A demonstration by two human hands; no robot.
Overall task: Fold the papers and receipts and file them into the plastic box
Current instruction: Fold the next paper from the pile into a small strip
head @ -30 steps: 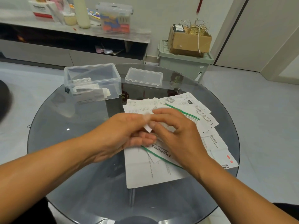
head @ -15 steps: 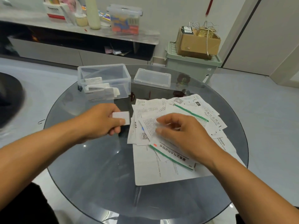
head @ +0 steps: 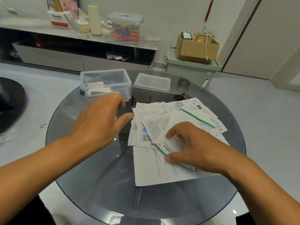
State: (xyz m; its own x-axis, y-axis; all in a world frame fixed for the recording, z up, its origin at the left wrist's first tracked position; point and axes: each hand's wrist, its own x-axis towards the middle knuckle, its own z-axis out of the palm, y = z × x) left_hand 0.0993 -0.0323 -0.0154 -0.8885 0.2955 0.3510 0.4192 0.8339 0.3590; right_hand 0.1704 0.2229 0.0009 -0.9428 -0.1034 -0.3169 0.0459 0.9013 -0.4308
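Note:
A clear plastic box [head: 125, 85] stands open at the back left of the round glass table [head: 97, 179], with a few folded papers [head: 97, 90] inside. My left hand [head: 99, 125] hovers just in front of the box, fingers spread and loose, with no paper visible in it. A fanned pile of papers and receipts [head: 155, 120] lies at the table's middle right. My right hand [head: 194, 148] rests on the pile, its thumb and curled fingers pinching a small green-striped leaflet [head: 164, 148].
The box's clear lid [head: 152, 82] lies flat to the right of the box. Behind the table stand a low cabinet [head: 48, 57] with clutter on top and a green bin [head: 191, 70] carrying a cardboard box [head: 196, 47].
My left hand carried a small folded receipt from the pile to the box and now shows none. My right hand shifted down the pile onto the green-striped leaflet.

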